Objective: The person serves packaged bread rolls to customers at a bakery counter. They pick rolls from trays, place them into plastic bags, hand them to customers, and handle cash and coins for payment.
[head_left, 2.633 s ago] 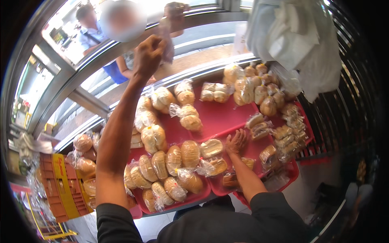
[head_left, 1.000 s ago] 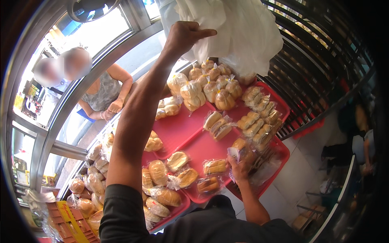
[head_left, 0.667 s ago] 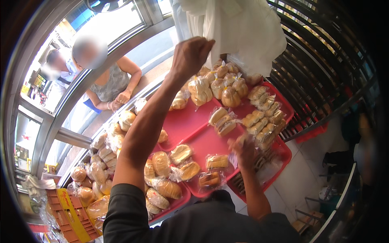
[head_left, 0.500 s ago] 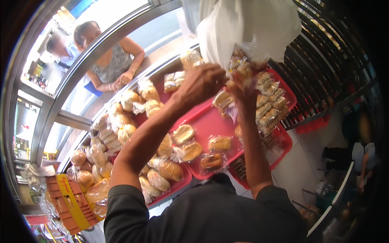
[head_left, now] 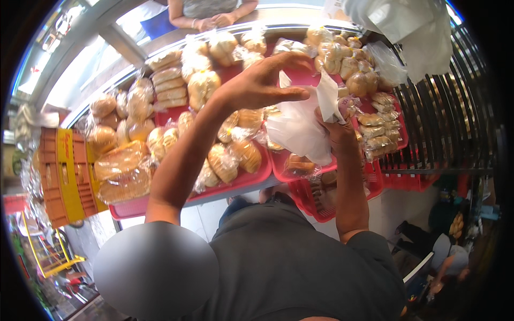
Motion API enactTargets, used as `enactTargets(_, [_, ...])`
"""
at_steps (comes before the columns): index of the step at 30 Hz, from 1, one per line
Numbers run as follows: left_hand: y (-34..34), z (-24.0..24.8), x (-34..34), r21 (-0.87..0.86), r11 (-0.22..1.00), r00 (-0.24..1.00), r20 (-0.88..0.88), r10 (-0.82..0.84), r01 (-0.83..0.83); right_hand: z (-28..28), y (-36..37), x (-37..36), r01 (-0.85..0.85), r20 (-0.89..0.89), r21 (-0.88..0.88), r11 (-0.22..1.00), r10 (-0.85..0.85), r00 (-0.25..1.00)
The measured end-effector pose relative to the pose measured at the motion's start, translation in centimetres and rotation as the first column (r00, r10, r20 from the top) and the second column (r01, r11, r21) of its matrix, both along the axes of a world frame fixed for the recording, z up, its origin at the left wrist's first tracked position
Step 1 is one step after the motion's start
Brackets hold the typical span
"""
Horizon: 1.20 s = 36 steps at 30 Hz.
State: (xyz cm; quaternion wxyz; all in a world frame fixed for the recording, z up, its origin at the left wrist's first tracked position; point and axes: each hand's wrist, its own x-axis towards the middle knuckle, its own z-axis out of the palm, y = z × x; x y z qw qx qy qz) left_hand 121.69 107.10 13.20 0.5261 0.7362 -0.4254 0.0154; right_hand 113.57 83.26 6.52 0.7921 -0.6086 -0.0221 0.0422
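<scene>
White and thin, hangs as a bag (head_left: 300, 128) from the curled right hand (head_left: 338, 131), gripped at one side, apparently leaving flaps (head_left: 329, 93) free near spread, empty left hand (head_left: 257, 83).

You wear a plain, dark grey shirt (head_left: 300, 262), nearly black in places, matte and loosely cut across your front. Its short right sleeve (head_left: 372, 254) is wide, ending near the elbow in a simple edge. A round grey blur covers your left shoulder, hiding the sleeve there. Your forearms (head_left: 184, 155) are bare and slim, narrowing toward the wrists. Your left hand (head_left: 270, 80) and right hand (head_left: 340, 131) are bare too. Beyond the shirt, a small patch of blue trousers (head_left: 231, 209) shows.
</scene>
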Motion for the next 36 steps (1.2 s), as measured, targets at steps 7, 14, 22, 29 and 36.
enactTargets(7, [8.8,-2.6,-6.7,0.090,0.991,0.843,-0.536,-0.037,0.101,-0.3,5.7,-3.7,-0.100,0.007,0.009,0.995,0.100,0.995])
enactTargets(14, [14.1,-6.6,-13.7,0.255,0.899,0.922,-0.060,0.383,-0.357,-0.4,11.7,-4.3,-0.017,0.122,-0.667,0.745,0.132,0.984])
enactTargets(22, [14.6,-14.2,-22.9,-0.083,0.792,0.558,-0.754,0.347,-0.605,-2.1,17.9,-12.4,-0.259,0.046,-0.545,0.797,0.337,0.940])
enactTargets(29, [15.3,-17.6,-24.9,-0.478,0.618,0.447,-0.867,-0.220,-0.624,-8.2,21.0,-13.8,-0.160,0.126,-0.488,0.858,0.251,0.960])
enactTargets(36, [14.3,-18.4,-24.2,-0.516,0.485,0.399,-0.855,-0.330,-0.706,-9.6,20.8,-12.6,-0.163,0.160,-0.514,0.842,0.281,0.946])
